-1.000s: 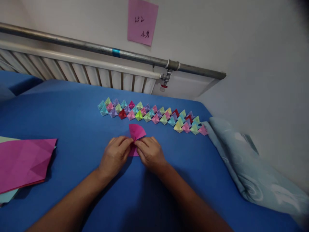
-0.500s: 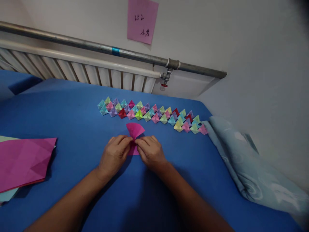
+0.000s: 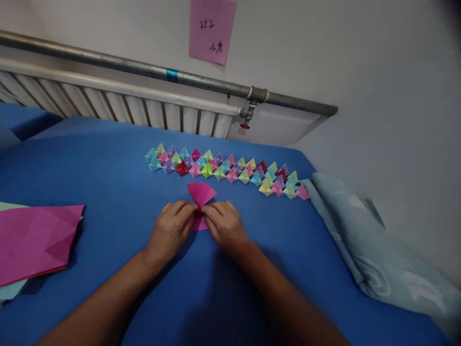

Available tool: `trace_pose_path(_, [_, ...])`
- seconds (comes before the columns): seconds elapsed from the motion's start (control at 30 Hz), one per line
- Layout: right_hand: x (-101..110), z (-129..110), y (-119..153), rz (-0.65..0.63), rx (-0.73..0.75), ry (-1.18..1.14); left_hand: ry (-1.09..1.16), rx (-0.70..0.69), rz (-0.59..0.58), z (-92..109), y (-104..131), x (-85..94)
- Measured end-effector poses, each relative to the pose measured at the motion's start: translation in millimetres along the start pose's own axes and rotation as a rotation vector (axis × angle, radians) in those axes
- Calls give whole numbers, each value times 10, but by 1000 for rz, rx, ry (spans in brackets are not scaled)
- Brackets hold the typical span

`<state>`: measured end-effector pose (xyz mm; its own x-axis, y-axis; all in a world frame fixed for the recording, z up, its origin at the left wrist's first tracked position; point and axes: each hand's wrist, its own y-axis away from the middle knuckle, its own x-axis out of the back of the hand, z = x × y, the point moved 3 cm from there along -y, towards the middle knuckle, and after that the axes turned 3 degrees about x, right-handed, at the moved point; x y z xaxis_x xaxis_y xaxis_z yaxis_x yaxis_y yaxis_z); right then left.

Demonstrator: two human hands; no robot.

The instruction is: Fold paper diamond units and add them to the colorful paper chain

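Note:
Between my two hands is a magenta sheet of origami paper [image 3: 200, 193], pinched inward at its middle. Its upper part fans out above my fingertips, and a smaller part shows below them. My left hand [image 3: 173, 225] is closed on the left side of the pinch, thumb and fingers pressed together. From the right, my right hand [image 3: 225, 223] grips the paper the same way, its fingertips almost meeting the left ones. The folds under my fingers are hidden. Just beyond the paper lie rows of small folded paper pieces [image 3: 219, 173] in many colours.
A stack of coloured paper [image 3: 36, 242], magenta on top, lies at the left on the blue surface [image 3: 108, 192]. A folded grey-green cloth [image 3: 360, 240] rests along the right. Behind stand a white radiator [image 3: 137, 110], a metal pipe [image 3: 118, 62] and a red-handled valve [image 3: 245, 126].
Almost nothing differs. The fanned upper part of the magenta paper has shifted very slightly, and both hands keep their grip in the same place.

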<state>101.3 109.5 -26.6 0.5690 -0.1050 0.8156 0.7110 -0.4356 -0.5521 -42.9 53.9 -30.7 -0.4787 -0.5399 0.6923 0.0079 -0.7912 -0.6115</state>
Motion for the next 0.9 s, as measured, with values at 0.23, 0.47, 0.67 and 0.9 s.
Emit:
trace_pose_path(0.23, [-1, -7, -4, -1, 8, 24, -9, -6, 6, 8, -3, 2])
trace_pose_path(0.47, [8, -22, -13, 3, 34, 46, -7, -23, 0, -2, 1, -4])
trace_pose_path(0.67, [2, -30, -22, -4, 54, 73, -24, -12, -1, 1, -9, -2])
trace_pose_path(0.9, [-10, -21, -18, 0, 56, 71, -43, -44, 12, 19, -17, 11])
